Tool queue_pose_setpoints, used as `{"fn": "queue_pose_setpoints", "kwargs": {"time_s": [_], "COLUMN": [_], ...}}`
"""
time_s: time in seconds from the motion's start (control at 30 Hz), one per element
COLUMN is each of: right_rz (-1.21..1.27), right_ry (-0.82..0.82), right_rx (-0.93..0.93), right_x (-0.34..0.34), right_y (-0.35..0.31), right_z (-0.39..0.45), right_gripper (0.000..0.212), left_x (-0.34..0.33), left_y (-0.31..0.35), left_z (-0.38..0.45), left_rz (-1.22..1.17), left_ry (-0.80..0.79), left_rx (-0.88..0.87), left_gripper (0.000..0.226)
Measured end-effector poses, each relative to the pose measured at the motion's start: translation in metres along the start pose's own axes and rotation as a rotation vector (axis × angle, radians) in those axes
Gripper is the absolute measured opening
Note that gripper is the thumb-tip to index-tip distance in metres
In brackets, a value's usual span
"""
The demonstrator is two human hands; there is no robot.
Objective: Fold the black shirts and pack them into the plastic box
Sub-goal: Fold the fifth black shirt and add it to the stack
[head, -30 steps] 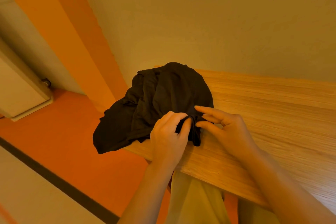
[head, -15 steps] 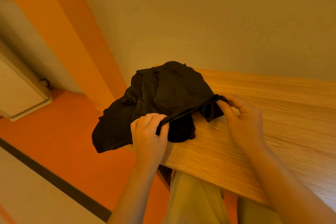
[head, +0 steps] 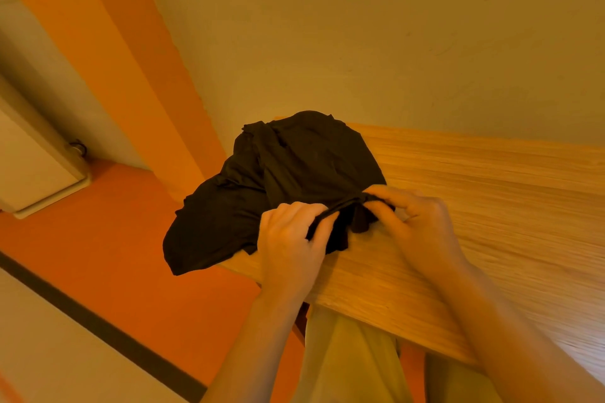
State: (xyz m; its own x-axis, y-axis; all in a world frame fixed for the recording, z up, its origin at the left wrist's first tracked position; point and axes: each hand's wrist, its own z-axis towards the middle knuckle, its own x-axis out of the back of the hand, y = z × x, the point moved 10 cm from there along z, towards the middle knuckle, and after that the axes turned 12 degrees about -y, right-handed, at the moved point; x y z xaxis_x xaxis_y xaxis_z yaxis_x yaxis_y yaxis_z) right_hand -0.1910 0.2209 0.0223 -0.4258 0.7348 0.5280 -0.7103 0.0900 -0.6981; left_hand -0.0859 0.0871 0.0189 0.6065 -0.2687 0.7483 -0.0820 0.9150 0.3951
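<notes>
A crumpled heap of black shirts (head: pixel 278 180) lies on the left corner of the wooden table (head: pixel 474 206), part of it hanging over the left edge. My left hand (head: pixel 291 245) pinches a hem of the black cloth at the heap's near side. My right hand (head: pixel 415 226) pinches the same hem a little to the right, so a short band of cloth is stretched between them. No plastic box is in view.
The table's near edge (head: pixel 376 304) runs diagonally above my lap in pale trousers (head: pixel 357 363). An orange floor (head: pixel 114 255) with a dark stripe lies to the left. A white cabinet (head: pixel 29 167) stands at far left, a plain wall behind the table.
My hands, spread apart along the hem half a second ago, have come closer together again. The left one moved right and the right one moved slightly left, with the hem still held.
</notes>
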Motion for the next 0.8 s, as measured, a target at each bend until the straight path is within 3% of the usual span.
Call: {"fn": "queue_pose_setpoints", "kwargs": {"time_s": [0.17,0.3,0.5,0.7,0.8], "right_rz": [0.150,0.068,0.021,0.032,0.030], "right_ry": [0.236,0.179,0.128,0.102,0.096], "right_rx": [-0.077,-0.135,-0.141,-0.143,-0.153], "right_x": [0.028,0.021,0.013,0.009,0.008], "right_y": [0.014,0.023,0.024,0.028,0.030], "right_z": [-0.005,-0.003,-0.003,-0.003,-0.003], "right_gripper": [0.031,0.029,0.029,0.030,0.029], "left_x": [0.009,0.013,0.012,-0.001,-0.007], "left_y": [-0.038,-0.039,-0.023,-0.018,-0.021], "left_z": [-0.011,-0.012,-0.011,-0.012,-0.015], "left_rz": [0.070,-0.006,-0.208,-0.351,-0.293], "left_ry": [-0.002,-0.032,-0.023,-0.133,-0.203], "left_rx": [0.084,-0.011,0.021,0.007,0.020], "left_gripper": [0.016,0.015,0.021,0.020,0.017]}}
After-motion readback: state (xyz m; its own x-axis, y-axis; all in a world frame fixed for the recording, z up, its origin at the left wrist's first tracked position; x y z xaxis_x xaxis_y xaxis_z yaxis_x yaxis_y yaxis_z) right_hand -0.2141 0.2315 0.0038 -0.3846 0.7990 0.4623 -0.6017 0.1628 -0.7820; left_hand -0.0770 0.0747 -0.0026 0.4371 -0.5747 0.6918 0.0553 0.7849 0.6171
